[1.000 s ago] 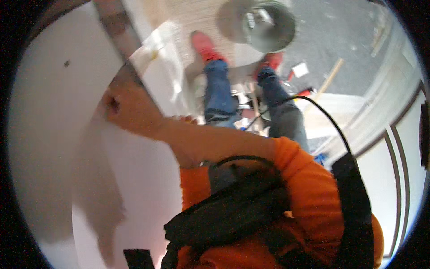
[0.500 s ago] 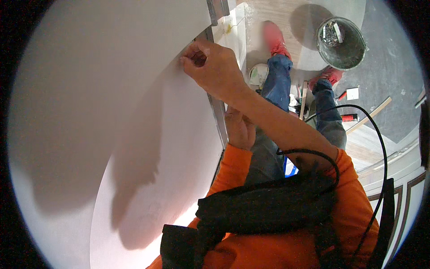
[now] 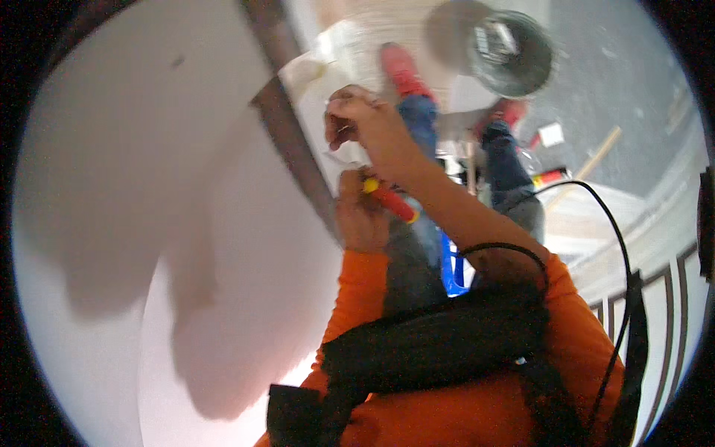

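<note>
Your left hand (image 3: 357, 220) is gripping the red tool (image 3: 395, 203) near its yellow top, and the red part is sticking out toward your right arm. So the tool is sitting in your left hand, in front of your leg.

Your right hand (image 3: 376, 127) is hanging just above it, with bent fingers. I am not able to tell if those fingers are holding something small, because they are blurring. A thin pale bit (image 3: 347, 158) is showing between your two hands, but I am not seeing what it is.

The white wall (image 3: 149, 186) is reaching all the way to the dark strip (image 3: 290, 138), so that much is looking done. The strip is lying bare along the part that is showing. Your right hand is staying off the wall, and your left hand is sitting just beside the strip; whether it is touching is not showing. The tool's tip is hiding, so I am not able to say if any cutting or fixing is done or left.

By your feet, the bucket (image 3: 540, 71) is standing with small bits inside, and a stick (image 3: 596, 159) is lying on the floor.
</note>
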`<state>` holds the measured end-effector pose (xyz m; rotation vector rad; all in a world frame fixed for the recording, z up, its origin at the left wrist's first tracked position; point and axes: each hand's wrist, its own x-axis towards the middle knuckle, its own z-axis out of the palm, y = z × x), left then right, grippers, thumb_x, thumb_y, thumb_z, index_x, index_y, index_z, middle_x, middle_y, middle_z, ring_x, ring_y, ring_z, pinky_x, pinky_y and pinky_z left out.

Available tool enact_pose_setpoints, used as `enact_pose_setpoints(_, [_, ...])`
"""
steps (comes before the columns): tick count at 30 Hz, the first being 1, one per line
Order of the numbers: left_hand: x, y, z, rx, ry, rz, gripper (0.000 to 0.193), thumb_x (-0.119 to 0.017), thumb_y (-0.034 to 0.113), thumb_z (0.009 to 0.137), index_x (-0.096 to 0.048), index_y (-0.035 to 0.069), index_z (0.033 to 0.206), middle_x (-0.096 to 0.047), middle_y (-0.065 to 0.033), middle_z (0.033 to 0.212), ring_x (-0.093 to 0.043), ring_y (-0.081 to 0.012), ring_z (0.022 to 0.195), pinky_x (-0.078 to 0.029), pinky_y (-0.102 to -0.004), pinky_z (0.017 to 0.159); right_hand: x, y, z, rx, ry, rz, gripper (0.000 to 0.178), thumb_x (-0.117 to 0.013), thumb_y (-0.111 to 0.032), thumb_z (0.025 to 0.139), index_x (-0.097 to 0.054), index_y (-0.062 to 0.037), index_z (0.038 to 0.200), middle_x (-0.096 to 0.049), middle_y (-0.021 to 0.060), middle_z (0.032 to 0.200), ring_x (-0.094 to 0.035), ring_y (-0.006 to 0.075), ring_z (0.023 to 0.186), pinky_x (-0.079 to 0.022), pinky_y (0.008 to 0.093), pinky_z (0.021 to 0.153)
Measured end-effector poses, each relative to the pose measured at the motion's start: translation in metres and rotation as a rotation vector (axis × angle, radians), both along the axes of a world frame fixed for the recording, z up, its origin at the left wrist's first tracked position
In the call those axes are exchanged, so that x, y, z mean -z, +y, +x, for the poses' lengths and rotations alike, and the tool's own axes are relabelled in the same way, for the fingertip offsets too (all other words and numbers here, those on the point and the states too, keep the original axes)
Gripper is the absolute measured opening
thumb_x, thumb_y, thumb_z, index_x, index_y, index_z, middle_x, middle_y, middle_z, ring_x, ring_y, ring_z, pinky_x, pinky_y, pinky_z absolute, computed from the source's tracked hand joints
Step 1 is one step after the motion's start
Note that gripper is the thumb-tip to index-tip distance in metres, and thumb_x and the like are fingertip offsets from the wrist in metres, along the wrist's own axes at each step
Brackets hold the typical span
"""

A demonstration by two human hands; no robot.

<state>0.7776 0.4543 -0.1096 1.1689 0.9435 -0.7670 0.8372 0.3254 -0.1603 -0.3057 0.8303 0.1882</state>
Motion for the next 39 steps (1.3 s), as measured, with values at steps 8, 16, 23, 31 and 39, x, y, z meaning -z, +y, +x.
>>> enact_pose_setpoints(8, [0.059, -0.062, -0.054, 0.019, 0.282, -0.125, 0.031, -0.051, 0.040, 0.098, -0.055, 0.009, 0.103, -0.057, -0.0022, 0.082, -0.055, -0.0151, 0.073, -0.047, -0.0303, 0.067, 0.123, -0.093, -0.126, 0.131, 0.498, -0.430, 0.014, -0.062, -0.007, 0.083, -0.057, -0.0030, 0.095, -0.063, 0.0089, 0.082, -0.062, 0.0182, 0.068, -0.053, 0.0323, 0.061])
enact_pose_setpoints(16, [0.137, -0.109, -0.117, 0.250, 0.370, -0.153, 0.031, -0.051, 0.039, 0.098, -0.058, 0.009, 0.102, -0.059, -0.0028, 0.081, -0.055, -0.0157, 0.071, -0.047, -0.0310, 0.067, 0.262, -0.176, -0.217, -0.224, 0.602, -1.038, 0.019, -0.064, -0.011, 0.081, -0.063, -0.0017, 0.097, -0.068, 0.0104, 0.085, -0.066, 0.0194, 0.075, -0.053, 0.0316, 0.071])
enact_pose_setpoints(23, [0.173, -0.127, -0.100, 0.339, 0.335, -0.183, 0.032, -0.054, 0.038, 0.097, -0.057, 0.007, 0.102, -0.060, -0.0018, 0.082, -0.056, -0.0149, 0.072, -0.047, -0.0295, 0.068, 0.332, -0.188, -0.209, -0.481, 0.530, -1.334, 0.026, -0.065, -0.016, 0.079, -0.066, -0.0048, 0.103, -0.070, 0.0116, 0.089, -0.068, 0.0229, 0.079, -0.052, 0.0328, 0.074])
enact_pose_setpoints(31, [0.180, -0.133, -0.086, 0.281, 0.327, -0.159, 0.030, -0.053, 0.035, 0.097, -0.058, 0.006, 0.102, -0.059, -0.0021, 0.083, -0.057, -0.0156, 0.072, -0.047, -0.0300, 0.069, 0.365, -0.196, -0.212, -0.676, 0.511, -1.384, 0.024, -0.065, -0.021, 0.078, -0.069, -0.0111, 0.100, -0.070, 0.0148, 0.097, -0.067, 0.0320, 0.092, -0.052, 0.0369, 0.084])
enact_pose_setpoints(39, [0.180, -0.137, -0.086, 0.245, 0.339, -0.143, 0.031, -0.055, 0.033, 0.097, -0.059, 0.003, 0.103, -0.059, -0.0044, 0.084, -0.056, -0.0148, 0.072, -0.046, -0.0290, 0.068, 0.365, -0.206, -0.202, -0.784, 0.373, -1.422, 0.022, -0.065, -0.021, 0.079, -0.070, -0.0122, 0.098, -0.069, 0.0130, 0.096, -0.066, 0.0325, 0.091, -0.051, 0.0386, 0.084])
